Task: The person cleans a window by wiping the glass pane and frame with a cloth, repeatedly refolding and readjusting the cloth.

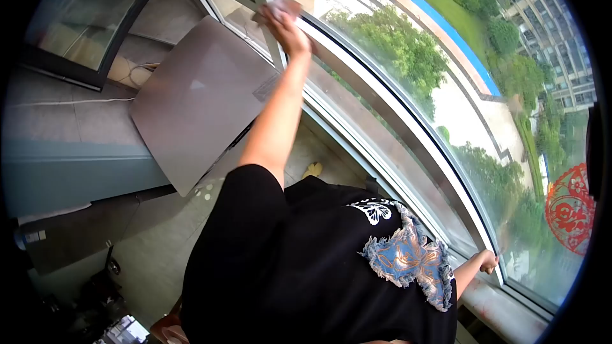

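My left hand (288, 30) reaches far forward to the white window frame (389, 114). Its fingers are pressed over a pale, crumpled cloth (284, 7) at the frame's upper corner; hand and cloth are slightly blurred. At the frame's lower right end, my right hand (487, 261) is closed, with its fingers curled at the frame's edge beside the glass. The window sash (414, 105) runs diagonally between the two hands.
A large grey-brown appliance top (204, 89) stands left of my arm. Beyond it is a dark-framed glass panel (89, 19). A red round paper decoration (568, 210) sticks to the glass. Trees (398, 44) and buildings (551, 25) show far below outside.
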`<act>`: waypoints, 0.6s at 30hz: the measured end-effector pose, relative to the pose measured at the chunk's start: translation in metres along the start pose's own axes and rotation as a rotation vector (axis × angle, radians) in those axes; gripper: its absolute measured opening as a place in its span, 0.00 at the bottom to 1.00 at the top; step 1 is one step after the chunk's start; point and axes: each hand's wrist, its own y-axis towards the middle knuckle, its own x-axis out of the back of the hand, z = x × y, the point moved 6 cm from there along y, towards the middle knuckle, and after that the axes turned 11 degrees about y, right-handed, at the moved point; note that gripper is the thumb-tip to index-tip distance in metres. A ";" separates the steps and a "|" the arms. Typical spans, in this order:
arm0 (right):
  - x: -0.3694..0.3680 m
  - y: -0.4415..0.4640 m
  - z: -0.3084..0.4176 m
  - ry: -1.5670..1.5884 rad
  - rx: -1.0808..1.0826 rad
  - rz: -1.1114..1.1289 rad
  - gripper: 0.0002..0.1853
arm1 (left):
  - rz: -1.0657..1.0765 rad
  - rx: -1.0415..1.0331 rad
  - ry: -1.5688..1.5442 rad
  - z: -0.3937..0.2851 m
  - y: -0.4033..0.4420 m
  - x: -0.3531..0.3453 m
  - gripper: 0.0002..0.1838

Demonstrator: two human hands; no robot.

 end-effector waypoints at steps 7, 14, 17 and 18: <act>-0.005 0.011 0.016 -0.215 0.083 0.065 0.21 | 0.202 0.305 -0.530 0.006 0.070 0.000 0.31; -0.003 0.004 0.029 -0.572 0.366 0.133 0.17 | 0.096 0.080 -0.225 -0.014 -0.017 -0.001 0.37; 0.001 -0.004 0.030 -0.514 0.344 0.134 0.17 | 0.140 -0.069 -0.058 -0.067 -0.096 0.009 0.38; -0.011 0.015 0.029 -0.491 0.334 0.145 0.18 | 0.153 -0.105 -0.042 -0.091 -0.137 0.000 0.38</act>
